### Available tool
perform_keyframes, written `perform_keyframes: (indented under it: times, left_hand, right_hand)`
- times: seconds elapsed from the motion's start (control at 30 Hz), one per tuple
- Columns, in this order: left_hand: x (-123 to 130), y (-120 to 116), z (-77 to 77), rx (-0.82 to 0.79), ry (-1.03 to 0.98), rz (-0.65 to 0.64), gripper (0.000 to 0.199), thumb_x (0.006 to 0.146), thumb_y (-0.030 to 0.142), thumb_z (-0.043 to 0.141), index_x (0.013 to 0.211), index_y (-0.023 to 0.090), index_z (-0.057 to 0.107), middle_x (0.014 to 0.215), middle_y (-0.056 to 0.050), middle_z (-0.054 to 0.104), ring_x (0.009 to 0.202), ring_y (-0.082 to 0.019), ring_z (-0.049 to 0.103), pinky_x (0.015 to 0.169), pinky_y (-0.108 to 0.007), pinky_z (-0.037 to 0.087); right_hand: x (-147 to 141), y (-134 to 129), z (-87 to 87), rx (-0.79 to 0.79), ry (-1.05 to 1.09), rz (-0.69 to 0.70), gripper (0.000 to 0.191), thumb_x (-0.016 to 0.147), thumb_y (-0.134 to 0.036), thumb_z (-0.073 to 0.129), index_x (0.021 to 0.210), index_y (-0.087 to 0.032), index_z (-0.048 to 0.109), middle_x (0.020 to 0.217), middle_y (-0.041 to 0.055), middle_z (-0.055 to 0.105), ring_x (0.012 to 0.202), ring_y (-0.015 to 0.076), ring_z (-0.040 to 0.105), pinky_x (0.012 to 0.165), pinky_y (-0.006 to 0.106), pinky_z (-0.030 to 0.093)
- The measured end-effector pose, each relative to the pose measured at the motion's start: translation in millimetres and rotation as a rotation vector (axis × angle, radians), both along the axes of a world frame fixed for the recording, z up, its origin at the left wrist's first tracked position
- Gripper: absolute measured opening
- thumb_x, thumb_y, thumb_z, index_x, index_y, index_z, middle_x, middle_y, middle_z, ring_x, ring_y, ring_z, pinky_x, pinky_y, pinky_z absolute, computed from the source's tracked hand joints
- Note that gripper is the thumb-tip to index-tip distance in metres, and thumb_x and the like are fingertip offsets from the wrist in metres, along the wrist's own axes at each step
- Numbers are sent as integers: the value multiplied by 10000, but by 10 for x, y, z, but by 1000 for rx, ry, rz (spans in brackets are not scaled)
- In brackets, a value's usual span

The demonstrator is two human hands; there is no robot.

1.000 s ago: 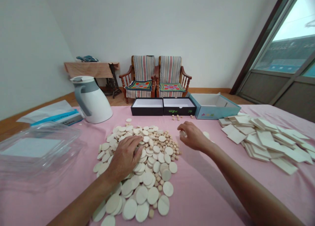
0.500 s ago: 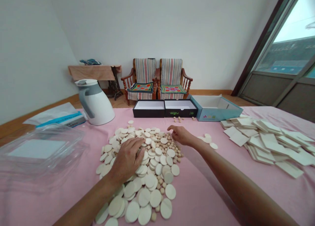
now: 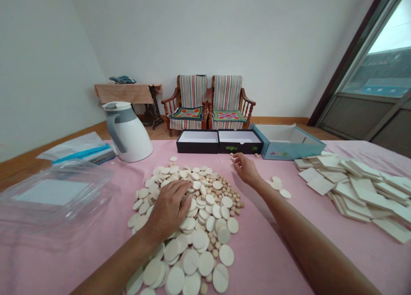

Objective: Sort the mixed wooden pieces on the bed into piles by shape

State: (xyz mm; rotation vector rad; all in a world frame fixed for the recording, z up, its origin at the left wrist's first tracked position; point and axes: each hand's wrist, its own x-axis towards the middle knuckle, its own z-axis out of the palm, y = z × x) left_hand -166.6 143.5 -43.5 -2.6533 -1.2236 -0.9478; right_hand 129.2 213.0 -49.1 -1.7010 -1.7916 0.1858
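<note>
A wide pile of pale round wooden discs point(image 3: 191, 260) lies on the pink cloth in front of me. Small wooden beads point(image 3: 229, 191) are gathered mostly along its right side. My left hand point(image 3: 170, 207) rests palm down on the pile's left part, fingers stretched and thumb apart, hiding the discs under it. Beyond the pile's far right edge, my right hand point(image 3: 246, 168) reaches low over the cloth with loosely bent fingers. Its fingertips are at a few loose beads point(image 3: 231, 154) by the black box. Whether they touch them I cannot tell.
Two open black boxes point(image 3: 197, 147) and a light blue box point(image 3: 290, 151) stand in a row at the back. Square wooden tiles point(image 3: 356, 186) are heaped on the right. On the left are a white jug point(image 3: 133, 136), a clear plastic tray point(image 3: 61, 192) and a blue-and-white packet point(image 3: 85, 151).
My right hand has moved off the beads at the pile's edge, forward and right to the loose beads near the black box. My left hand stays on the discs. The view has shifted slightly.
</note>
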Motion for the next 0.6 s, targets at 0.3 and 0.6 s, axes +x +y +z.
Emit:
perform_keyframes:
  times: [0.3, 0.6]
  left_hand:
    - [8, 14, -8, 2, 14, -6, 292, 919, 243, 463, 1172, 164, 586, 1174, -100, 638, 1123, -245, 553, 994, -459, 438]
    - [-3, 25, -34, 4, 21, 0, 294, 927, 248, 455, 1181, 162, 577, 1180, -104, 633, 1129, -244, 547, 1001, -461, 432]
  right_hand:
    - [-98, -170, 127, -353, -49, 341, 117, 718, -140, 601, 817, -140, 665, 790, 51, 702, 693, 138, 616, 626, 222, 428]
    - [-316, -218, 168, -400, -202, 209, 161, 665, -137, 587, 795, -153, 681, 816, 52, 704, 707, 145, 590, 592, 220, 378]
